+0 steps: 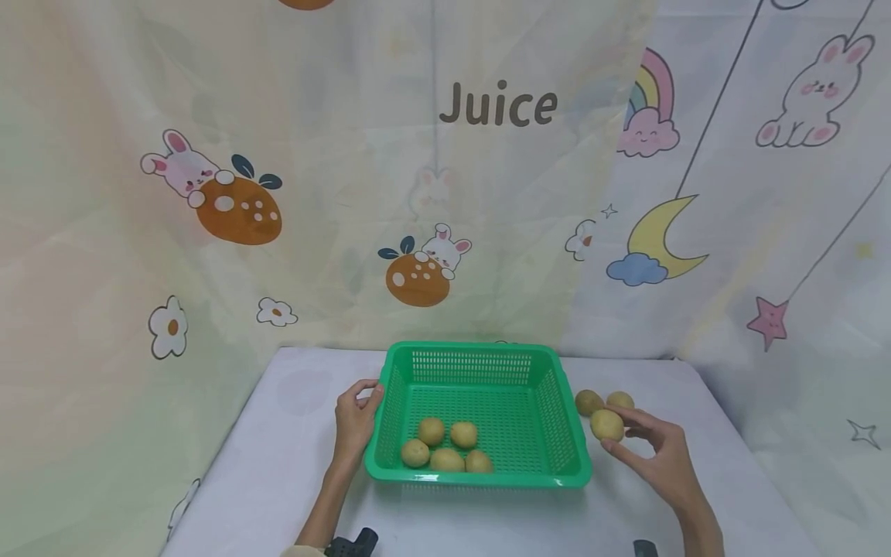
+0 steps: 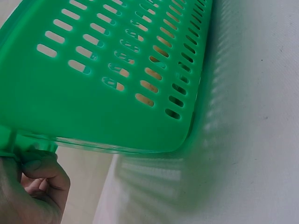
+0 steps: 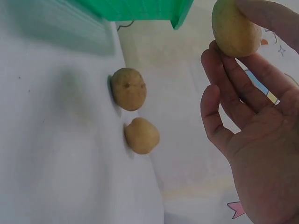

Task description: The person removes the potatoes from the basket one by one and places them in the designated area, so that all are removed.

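Note:
A green plastic basket [image 1: 480, 480] with slotted walls stands on the table, several potatoes [image 1: 448, 460] lying in its near left part. My left hand [image 1: 356, 418] grips the basket's left rim; in the left wrist view the thumb and curled fingers [image 2: 46, 175] pinch that rim. Just right of the basket, my right hand [image 1: 661, 456] holds a potato [image 1: 607, 426] between thumb and fingertips. The right wrist view shows this held potato [image 3: 236, 30] raised off the table. Beyond it, two more potatoes [image 3: 128, 88] rest on the table to the right of the basket.
The table [image 1: 278, 464] has a white cover. Behind and around it hangs a printed cloth [image 1: 334, 193] with rabbits, a moon and the word Juice. Dark wrist devices [image 1: 353, 543] show at the bottom edge.

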The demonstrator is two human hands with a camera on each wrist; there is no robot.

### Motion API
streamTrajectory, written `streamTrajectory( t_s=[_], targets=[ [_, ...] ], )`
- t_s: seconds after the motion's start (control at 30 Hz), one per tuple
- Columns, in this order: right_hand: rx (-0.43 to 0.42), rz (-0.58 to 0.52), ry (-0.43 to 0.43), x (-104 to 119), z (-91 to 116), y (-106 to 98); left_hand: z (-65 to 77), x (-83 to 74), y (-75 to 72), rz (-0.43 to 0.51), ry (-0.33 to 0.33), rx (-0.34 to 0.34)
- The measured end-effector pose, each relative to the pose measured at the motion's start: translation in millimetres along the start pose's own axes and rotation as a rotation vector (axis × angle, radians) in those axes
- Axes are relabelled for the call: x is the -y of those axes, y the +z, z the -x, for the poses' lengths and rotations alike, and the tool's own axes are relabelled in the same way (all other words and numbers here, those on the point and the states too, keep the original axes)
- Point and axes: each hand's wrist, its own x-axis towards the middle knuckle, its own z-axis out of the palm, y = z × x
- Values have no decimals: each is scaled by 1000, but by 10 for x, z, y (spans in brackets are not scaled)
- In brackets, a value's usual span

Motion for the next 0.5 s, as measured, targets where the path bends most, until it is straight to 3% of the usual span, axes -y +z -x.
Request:
streamTrajectory(
  t_s=[0.5],
  targets=[
    [66, 60, 58, -210, -5, 1, -1, -15, 4, 10, 6, -1]
  ],
)
